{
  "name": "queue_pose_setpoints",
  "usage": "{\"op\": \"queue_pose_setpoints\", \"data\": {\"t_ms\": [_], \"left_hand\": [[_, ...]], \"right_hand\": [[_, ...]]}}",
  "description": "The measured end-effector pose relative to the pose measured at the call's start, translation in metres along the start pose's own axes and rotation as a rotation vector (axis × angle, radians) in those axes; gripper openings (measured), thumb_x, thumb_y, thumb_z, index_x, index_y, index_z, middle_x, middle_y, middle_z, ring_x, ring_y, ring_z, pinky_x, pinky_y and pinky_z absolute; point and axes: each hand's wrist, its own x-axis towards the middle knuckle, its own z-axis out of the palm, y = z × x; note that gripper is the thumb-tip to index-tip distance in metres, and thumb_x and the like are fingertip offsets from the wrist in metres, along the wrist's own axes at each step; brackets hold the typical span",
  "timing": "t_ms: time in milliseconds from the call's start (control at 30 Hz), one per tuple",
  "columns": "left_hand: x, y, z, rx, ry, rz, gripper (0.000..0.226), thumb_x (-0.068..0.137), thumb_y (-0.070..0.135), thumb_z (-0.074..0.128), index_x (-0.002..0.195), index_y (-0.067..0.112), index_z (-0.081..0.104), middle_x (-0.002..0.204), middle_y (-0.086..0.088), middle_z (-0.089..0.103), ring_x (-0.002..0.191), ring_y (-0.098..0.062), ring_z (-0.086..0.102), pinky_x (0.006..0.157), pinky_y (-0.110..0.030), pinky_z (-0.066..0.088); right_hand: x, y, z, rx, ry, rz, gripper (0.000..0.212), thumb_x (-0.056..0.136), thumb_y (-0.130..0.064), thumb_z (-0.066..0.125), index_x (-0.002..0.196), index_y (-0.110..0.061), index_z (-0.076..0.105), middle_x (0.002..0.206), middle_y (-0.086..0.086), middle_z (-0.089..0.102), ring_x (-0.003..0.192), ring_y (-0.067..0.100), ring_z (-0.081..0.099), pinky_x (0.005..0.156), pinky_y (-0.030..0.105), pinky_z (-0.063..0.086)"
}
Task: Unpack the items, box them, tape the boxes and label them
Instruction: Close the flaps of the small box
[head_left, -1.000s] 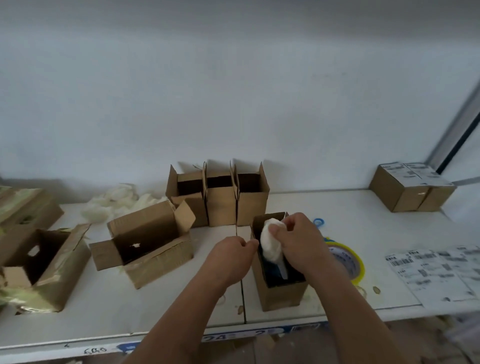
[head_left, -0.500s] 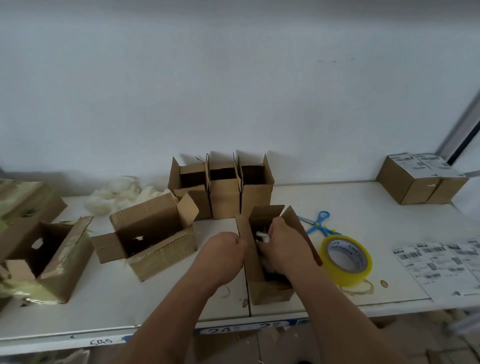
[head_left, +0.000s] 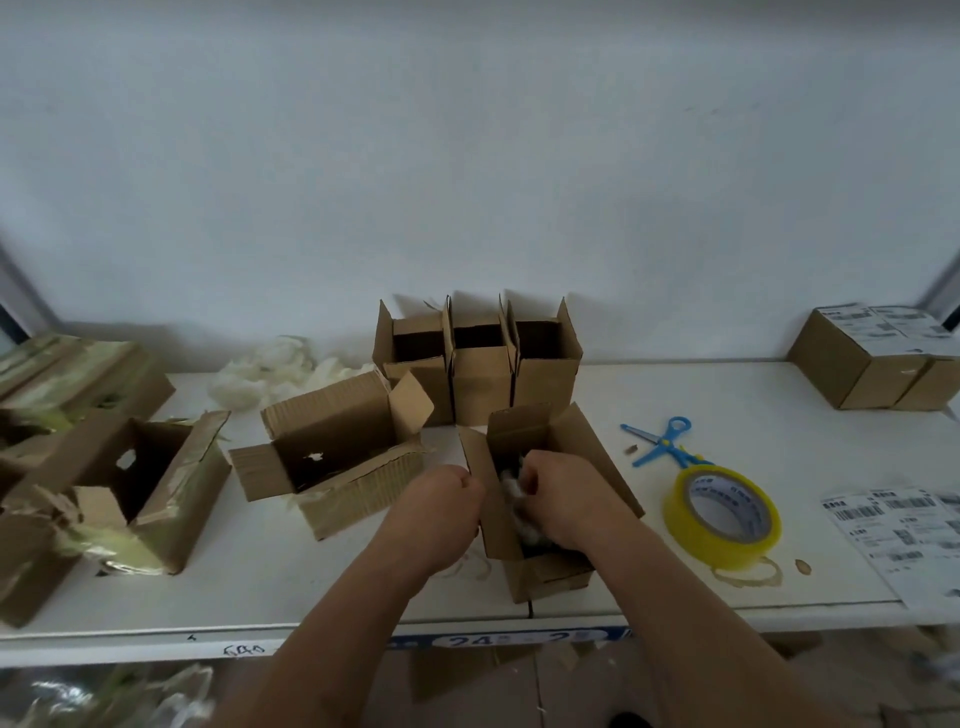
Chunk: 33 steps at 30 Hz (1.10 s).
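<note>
we are boxing: our right hand (head_left: 558, 499) pushes white padding (head_left: 511, 486) into the small box (head_left: 545, 571), fingers curled on it; our left hand (head_left: 441, 506) grips the box flap (head_left: 470, 447). next, we think, close the flaps.

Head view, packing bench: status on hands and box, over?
Left hand grips the open box by its left flap. Right hand inside, pressing white wrapped item down. Tape roll alongside, nothing in the way.

1. The right hand (head_left: 563, 499) reaches into an open brown cardboard box (head_left: 550, 569) on the white bench (head_left: 727, 395), its fingers curled round a white wrapped item (head_left: 511, 488).
2. The left hand (head_left: 441, 501) grips the box's left flap.
3. A yellow tape roll (head_left: 723, 519) and blue scissors (head_left: 662, 441) lie to the right.
4. Three open cardboard boxes (head_left: 480, 384) stand in a row behind.
</note>
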Motion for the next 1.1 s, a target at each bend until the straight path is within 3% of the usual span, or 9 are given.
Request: {"op": "queue_pose_setpoints", "data": {"t_ms": [100, 167, 300, 400, 533, 600, 700, 867, 1100], "left_hand": [[0.0, 0.0, -0.002, 0.033, -0.016, 0.008, 0.028, 0.102, 0.025, 0.041, 0.084, 0.015, 0.06, 0.087, -0.009, 0.066, 0.084, -0.024, 0.064, 0.076, -0.034, 0.053], [0.001, 0.0, -0.005, 0.081, -0.024, 0.027, 0.031, 0.102, 0.025, 0.04, 0.074, 0.019, 0.053, 0.078, -0.003, 0.061, 0.082, -0.025, 0.062, 0.08, -0.039, 0.054], [0.001, 0.0, -0.011, 0.111, -0.016, 0.035, 0.03, 0.101, 0.028, 0.038, 0.079, 0.015, 0.054, 0.083, -0.005, 0.062, 0.09, -0.03, 0.066, 0.083, -0.043, 0.054], [-0.001, -0.003, -0.012, 0.112, 0.0, 0.039, 0.032, 0.102, 0.027, 0.039, 0.076, 0.018, 0.054, 0.084, -0.006, 0.064, 0.085, -0.026, 0.065, 0.08, -0.04, 0.054], [-0.006, -0.005, -0.01, 0.06, -0.004, 0.031, 0.029, 0.102, 0.028, 0.041, 0.087, 0.015, 0.062, 0.09, -0.01, 0.066, 0.084, -0.022, 0.063, 0.075, -0.033, 0.052], [-0.007, -0.005, -0.009, 0.052, -0.007, 0.025, 0.029, 0.102, 0.03, 0.041, 0.087, 0.016, 0.062, 0.089, -0.008, 0.066, 0.082, -0.02, 0.063, 0.074, -0.031, 0.051], [-0.007, -0.007, -0.01, 0.053, -0.004, 0.011, 0.031, 0.102, 0.03, 0.041, 0.086, 0.016, 0.062, 0.088, -0.007, 0.066, 0.081, -0.019, 0.062, 0.073, -0.031, 0.05], [-0.009, -0.01, -0.013, 0.005, -0.009, -0.015, 0.028, 0.102, 0.027, 0.041, 0.09, 0.014, 0.062, 0.092, -0.01, 0.066, 0.085, -0.022, 0.062, 0.075, -0.032, 0.05], [-0.01, -0.01, -0.013, -0.101, -0.001, -0.047, 0.026, 0.101, 0.027, 0.042, 0.091, 0.013, 0.061, 0.095, -0.014, 0.065, 0.089, -0.027, 0.063, 0.082, -0.041, 0.052]], "right_hand": [[0.002, -0.006, 0.013, -0.105, 0.021, -0.017, 0.014, 0.095, -0.018, 0.059, 0.107, -0.024, 0.056, 0.113, 0.001, 0.054, 0.101, 0.018, 0.055, 0.096, 0.031, 0.045], [0.003, -0.007, 0.017, -0.106, 0.052, -0.009, 0.017, 0.096, -0.022, 0.058, 0.113, -0.024, 0.057, 0.117, 0.001, 0.053, 0.103, 0.018, 0.055, 0.099, 0.033, 0.044], [0.005, -0.002, 0.009, 0.016, 0.06, -0.014, 0.02, 0.097, -0.039, 0.054, 0.109, -0.025, 0.064, 0.111, -0.002, 0.055, 0.094, 0.013, 0.056, 0.088, 0.027, 0.045], [0.003, 0.0, 0.001, 0.087, 0.108, -0.059, 0.021, 0.098, -0.037, 0.052, 0.106, -0.024, 0.068, 0.113, 0.0, 0.057, 0.094, 0.012, 0.055, 0.08, 0.023, 0.039], [-0.005, -0.007, -0.002, 0.186, 0.03, 0.008, 0.037, 0.101, -0.033, 0.047, 0.137, -0.022, 0.046, 0.139, 0.002, 0.044, 0.122, 0.019, 0.047, 0.1, 0.03, 0.037], [-0.004, -0.011, 0.0, 0.233, -0.028, 0.067, 0.044, 0.102, -0.035, 0.046, 0.142, -0.019, 0.038, 0.143, 0.004, 0.044, 0.128, 0.023, 0.046, 0.105, 0.034, 0.036], [-0.003, -0.011, 0.001, 0.196, -0.052, 0.12, 0.038, 0.1, -0.038, 0.05, 0.131, -0.018, 0.045, 0.128, 0.003, 0.056, 0.111, 0.019, 0.055, 0.093, 0.032, 0.042], [0.0, -0.011, 0.002, 0.156, -0.045, 0.088, 0.027, 0.096, -0.041, 0.057, 0.111, -0.018, 0.059, 0.1, -0.002, 0.06, 0.078, 0.006, 0.049, 0.073, 0.024, 0.037], [0.002, -0.019, 0.013, 0.151, -0.092, 0.101, 0.015, 0.098, -0.023, 0.056, 0.108, -0.021, 0.067, 0.095, -0.003, 0.061, 0.074, 0.005, 0.051, 0.079, 0.024, 0.041]]}}
